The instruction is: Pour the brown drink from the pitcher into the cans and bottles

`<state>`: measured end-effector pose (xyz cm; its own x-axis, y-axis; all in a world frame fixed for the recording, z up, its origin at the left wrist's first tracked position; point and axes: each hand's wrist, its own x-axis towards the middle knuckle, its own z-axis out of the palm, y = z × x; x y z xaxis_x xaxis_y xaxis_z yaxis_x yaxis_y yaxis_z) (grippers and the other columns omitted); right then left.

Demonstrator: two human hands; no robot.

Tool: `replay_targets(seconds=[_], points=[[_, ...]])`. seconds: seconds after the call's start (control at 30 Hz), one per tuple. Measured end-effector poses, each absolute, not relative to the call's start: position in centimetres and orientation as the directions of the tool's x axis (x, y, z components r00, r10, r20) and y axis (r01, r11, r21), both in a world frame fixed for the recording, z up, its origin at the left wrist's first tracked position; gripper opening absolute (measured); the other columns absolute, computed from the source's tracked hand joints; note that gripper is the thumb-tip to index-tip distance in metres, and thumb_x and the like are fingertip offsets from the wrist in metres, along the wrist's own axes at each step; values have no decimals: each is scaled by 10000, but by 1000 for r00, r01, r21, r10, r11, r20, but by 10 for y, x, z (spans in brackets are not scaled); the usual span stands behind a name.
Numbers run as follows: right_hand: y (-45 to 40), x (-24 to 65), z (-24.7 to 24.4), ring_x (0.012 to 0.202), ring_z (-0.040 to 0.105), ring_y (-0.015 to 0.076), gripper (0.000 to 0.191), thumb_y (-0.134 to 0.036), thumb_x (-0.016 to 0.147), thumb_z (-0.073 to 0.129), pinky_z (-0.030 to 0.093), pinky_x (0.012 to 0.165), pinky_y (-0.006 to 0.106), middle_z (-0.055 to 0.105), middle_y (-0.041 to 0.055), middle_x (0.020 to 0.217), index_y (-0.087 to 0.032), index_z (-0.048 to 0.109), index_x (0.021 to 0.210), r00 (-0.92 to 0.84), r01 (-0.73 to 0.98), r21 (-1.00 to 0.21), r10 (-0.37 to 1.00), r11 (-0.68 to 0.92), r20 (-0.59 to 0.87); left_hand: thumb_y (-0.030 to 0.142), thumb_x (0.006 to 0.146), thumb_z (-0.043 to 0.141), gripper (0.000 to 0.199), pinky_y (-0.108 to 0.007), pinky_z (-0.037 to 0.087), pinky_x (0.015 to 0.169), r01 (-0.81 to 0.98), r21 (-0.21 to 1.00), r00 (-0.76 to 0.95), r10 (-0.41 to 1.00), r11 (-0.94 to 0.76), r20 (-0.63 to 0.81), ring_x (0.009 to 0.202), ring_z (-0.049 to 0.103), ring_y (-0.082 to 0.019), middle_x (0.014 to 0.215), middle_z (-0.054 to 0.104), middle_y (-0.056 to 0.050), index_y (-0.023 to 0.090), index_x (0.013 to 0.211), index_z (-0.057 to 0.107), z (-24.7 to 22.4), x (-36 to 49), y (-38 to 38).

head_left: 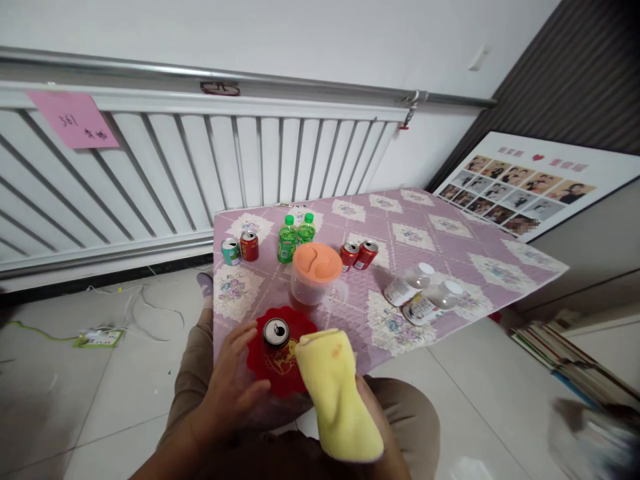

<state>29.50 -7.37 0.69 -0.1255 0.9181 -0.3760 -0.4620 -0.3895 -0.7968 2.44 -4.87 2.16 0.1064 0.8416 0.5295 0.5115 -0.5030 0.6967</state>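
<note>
A dark opened can [277, 335] stands upright on a red scalloped lid [285, 377] near the table's front edge. My left hand [237, 373] is beside the can on its left, fingers apart and curved, holding nothing. A folded yellow cloth [335, 393] covers most of my right hand [373, 407], to the right of the red lid; its fingers are hidden behind the cloth. Just beyond the lid stands a clear pitcher [310, 290] with an orange top.
Behind are two green bottles [287, 240], a teal can [231, 252], a red can [249, 247] and two more red cans [366, 255]. Two clear bottles [425, 308] lie tilted at the right on the purple tablecloth [370, 220]. A white radiator [280, 153] stands behind the table.
</note>
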Motion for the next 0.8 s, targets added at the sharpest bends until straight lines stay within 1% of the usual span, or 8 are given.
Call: replay_targets(seconds=[0.1, 0.23, 0.3, 0.37, 0.5, 0.63, 0.73, 0.8], points=[[-78, 277, 23, 1098, 722, 325, 629, -621, 701, 818, 546, 964, 467, 753, 77, 1245, -301, 729, 1235, -305, -421, -797, 895, -432, -324, 633, 917, 559, 674, -503, 474, 1134, 440, 713, 194, 833, -546, 518, 1353, 544, -345, 1477, 543, -115, 310, 1493, 421, 51, 35, -64], [-77, 250, 41, 1081, 723, 315, 765, -675, 687, 810, 540, 942, 447, 750, 91, 1245, -261, 678, 1317, -539, -343, -798, 800, -495, -264, 491, 928, 590, 471, -388, 593, 957, 417, 799, 251, 900, -432, 356, 1126, 688, -285, 1261, 709, -60, 293, 1355, 589, 75, 45, -67], [-74, 240, 46, 1070, 725, 311, 767, -674, 697, 804, 536, 940, 435, 750, 92, 1240, -267, 671, 1333, -567, -333, -799, 783, -500, -254, 408, 920, 579, 305, -351, 608, 869, 464, 814, 241, 934, -350, 264, 982, 712, -256, 1091, 752, -37, 291, 1177, 692, 81, 43, -66], [-72, 233, 48, 1102, 714, 313, 751, -662, 714, 798, 524, 964, 438, 748, 81, 1243, -295, 659, 1354, -575, -335, -795, 779, -505, -252, 341, 918, 557, 224, -331, 601, 845, 509, 806, 223, 951, -301, 215, 942, 702, -242, 1025, 746, -34, 286, 1061, 721, 85, 38, -65], [-67, 228, 53, 1289, 613, 322, 708, -695, 764, 737, 449, 1085, 459, 695, 72, 1348, -341, 645, 1371, -577, -301, -833, 784, -465, -229, 296, 935, 526, 212, -337, 597, 837, 519, 800, 214, 952, -302, 220, 954, 693, -246, 1026, 735, -51, 249, 1000, 723, 89, 26, -66], [-64, 234, 55, 1425, 481, 347, 879, -785, 708, 711, 373, 1158, 495, 534, 84, 1546, -346, 565, 1457, -607, -260, -898, 783, -355, -134, 302, 950, 542, 190, -332, 592, 841, 540, 779, 190, 948, -318, 255, 957, 690, -236, 1040, 739, -47, 257, 1003, 719, 90, 18, -64], [-66, 239, 49, 1475, 413, 346, 980, -582, 675, 850, 312, 1195, 507, 457, 96, 1604, -322, 464, 1537, -579, -95, -958, 798, -272, -169, 310, 965, 537, 183, -320, 593, 816, 540, 789, 151, 956, -292, 250, 928, 683, -218, 1018, 735, -40, 258, 990, 711, 88, 17, -63], [-68, 239, 45, 1454, 446, 337, 861, -426, 717, 836, 303, 1203, 504, 516, 108, 1558, -291, 518, 1505, -492, 53, -977, 846, -204, -204, 333, 956, 555, 177, -326, 595, 804, 510, 817, 122, 963, -270, 242, 902, 680, -217, 989, 731, -41, 255, 986, 711, 86, 19, -63]])
